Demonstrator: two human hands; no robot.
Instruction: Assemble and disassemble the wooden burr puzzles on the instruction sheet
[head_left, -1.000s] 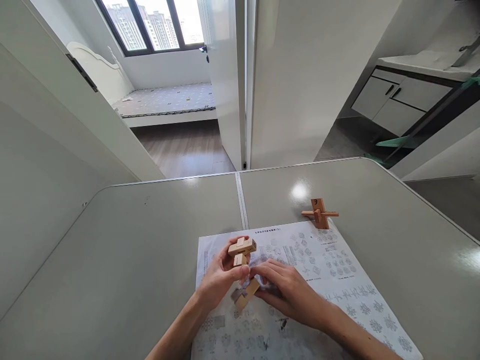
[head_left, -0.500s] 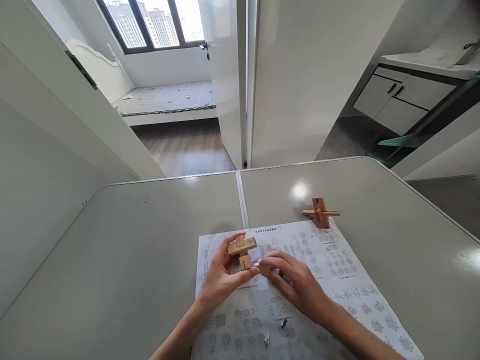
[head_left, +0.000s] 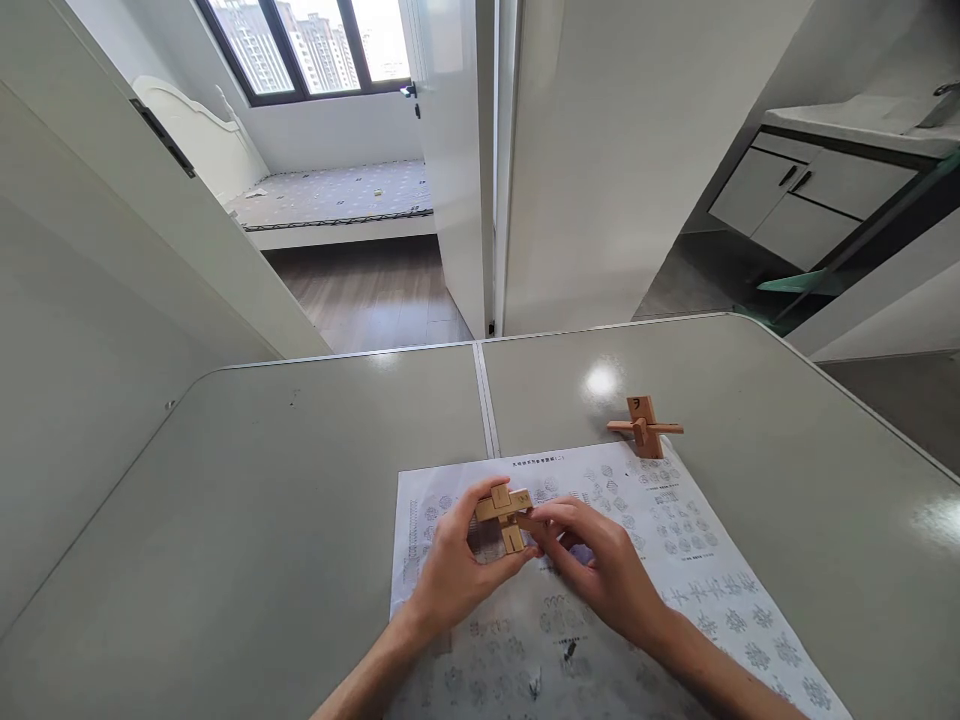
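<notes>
My left hand [head_left: 457,570] grips a light wooden puzzle cross [head_left: 504,512] of interlocked notched bars, fingers curled round its lower part. My right hand [head_left: 600,565] closes on the same cluster from the right, fingertips pinching a wooden piece against it; that piece is mostly hidden by my fingers. Both hands hover just above a printed instruction sheet [head_left: 675,560] covered with small diagrams. A second, darker wooden cross puzzle [head_left: 645,427] stands on the grey table [head_left: 262,520] at the sheet's far right corner, untouched.
The table has a seam [head_left: 484,400] running down its middle and a rounded far edge. Beyond it are a white door [head_left: 450,150], a white wall panel, a bedroom with a window and a cabinet at the right. Small dark bits [head_left: 568,650] lie on the sheet near my wrists.
My right hand lifted a wooden piece off the sheet and brought it up against the cluster in my left hand. Both hands and the cluster shifted slightly right and lower.
</notes>
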